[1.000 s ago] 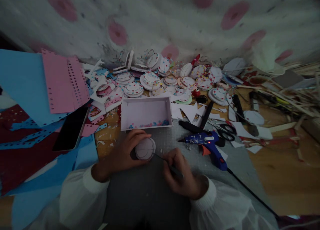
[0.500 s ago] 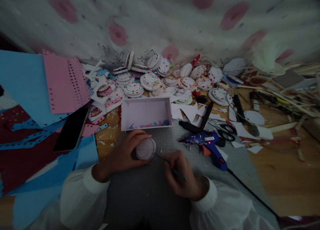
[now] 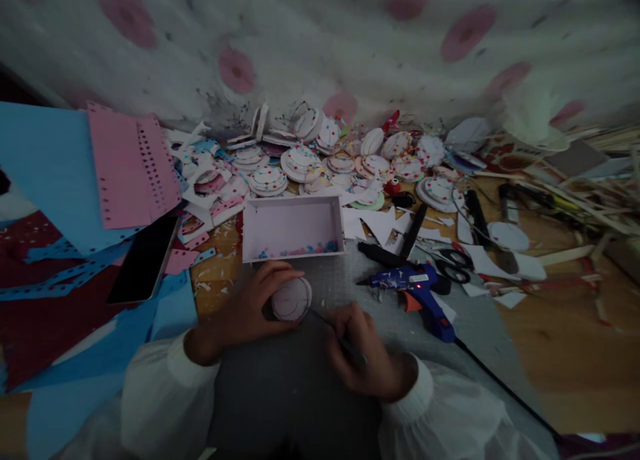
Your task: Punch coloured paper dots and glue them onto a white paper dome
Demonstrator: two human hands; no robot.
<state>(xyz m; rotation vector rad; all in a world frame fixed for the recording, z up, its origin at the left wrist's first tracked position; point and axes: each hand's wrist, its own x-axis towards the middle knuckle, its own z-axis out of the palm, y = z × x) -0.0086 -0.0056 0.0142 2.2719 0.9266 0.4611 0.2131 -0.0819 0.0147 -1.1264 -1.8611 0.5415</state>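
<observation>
A small stack of round white paper discs (image 3: 291,299) rests on the grey mat, with curved lines on its top. Around its left side curl the thumb and fingers of my left hand (image 3: 255,300), closed on it. My right hand (image 3: 360,347) grips a slim dark pointed tool (image 3: 320,315) like tweezers; its tip meets the right edge of the discs. Just beyond them stands a shallow white box (image 3: 295,223) with small pink and blue bits along its near side.
A blue glue gun (image 3: 417,290) with a lit red light lies on the mat (image 3: 480,353), right of my right hand. Behind it are black-handled scissors (image 3: 454,263). Several dotted disc stacks (image 3: 300,161) line the back. At left lie a phone (image 3: 145,260) and pink sheets (image 3: 125,170).
My right hand has shifted slightly left, bringing the tool's tip onto the edge of the discs. My left hand and the disc stack stay almost in place.
</observation>
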